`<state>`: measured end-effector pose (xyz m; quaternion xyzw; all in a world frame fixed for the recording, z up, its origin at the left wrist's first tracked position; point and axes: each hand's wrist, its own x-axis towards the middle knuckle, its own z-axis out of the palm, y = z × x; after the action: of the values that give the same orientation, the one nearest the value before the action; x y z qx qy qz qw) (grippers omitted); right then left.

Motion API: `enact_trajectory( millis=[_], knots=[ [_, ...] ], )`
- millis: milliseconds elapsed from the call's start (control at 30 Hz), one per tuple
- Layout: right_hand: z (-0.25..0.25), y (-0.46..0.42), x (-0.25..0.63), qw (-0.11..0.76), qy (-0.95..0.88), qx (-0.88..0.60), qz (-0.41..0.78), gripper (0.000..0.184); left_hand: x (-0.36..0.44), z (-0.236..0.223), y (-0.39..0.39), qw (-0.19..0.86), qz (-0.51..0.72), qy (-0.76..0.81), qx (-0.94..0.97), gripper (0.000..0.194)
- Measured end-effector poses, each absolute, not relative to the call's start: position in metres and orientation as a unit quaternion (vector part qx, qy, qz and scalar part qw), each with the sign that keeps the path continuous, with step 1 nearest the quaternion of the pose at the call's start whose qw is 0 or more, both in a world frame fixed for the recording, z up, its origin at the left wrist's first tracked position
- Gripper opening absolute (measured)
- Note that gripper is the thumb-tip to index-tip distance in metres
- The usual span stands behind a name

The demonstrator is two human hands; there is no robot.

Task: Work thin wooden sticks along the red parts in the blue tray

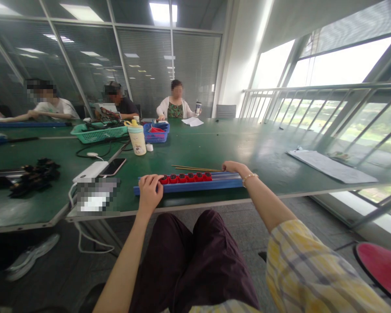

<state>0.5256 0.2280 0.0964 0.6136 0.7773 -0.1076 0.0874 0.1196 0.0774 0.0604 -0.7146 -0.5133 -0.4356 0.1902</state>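
The blue rail lay crosswise by the green table's near edge, its left end under the curled left hand, its right end under the half-closed right hand, neither grip certain.

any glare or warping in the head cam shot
In the head view, the windows are blown out to white, the green tabletop shows light glare, and the wide lens bends the railing; a pixelated patch covers part of the near table edge.
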Motion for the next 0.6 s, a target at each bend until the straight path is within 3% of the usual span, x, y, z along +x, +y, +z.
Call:
enact_trajectory(
  millis=[400,600],
  knots=[
    [0.0874,0.2320,0.5281,0.065,0.784,0.611,-0.092,0.040,0.1202,0.0612,0.0765,0.183,-0.439,-0.511,-0.716,0.030],
    [0.0878,0.2335,0.5291,0.059,0.793,0.600,-0.088,0.030,0.1206,0.0618,0.0759,0.174,-0.435,-0.520,-0.714,0.030]
  ],
)
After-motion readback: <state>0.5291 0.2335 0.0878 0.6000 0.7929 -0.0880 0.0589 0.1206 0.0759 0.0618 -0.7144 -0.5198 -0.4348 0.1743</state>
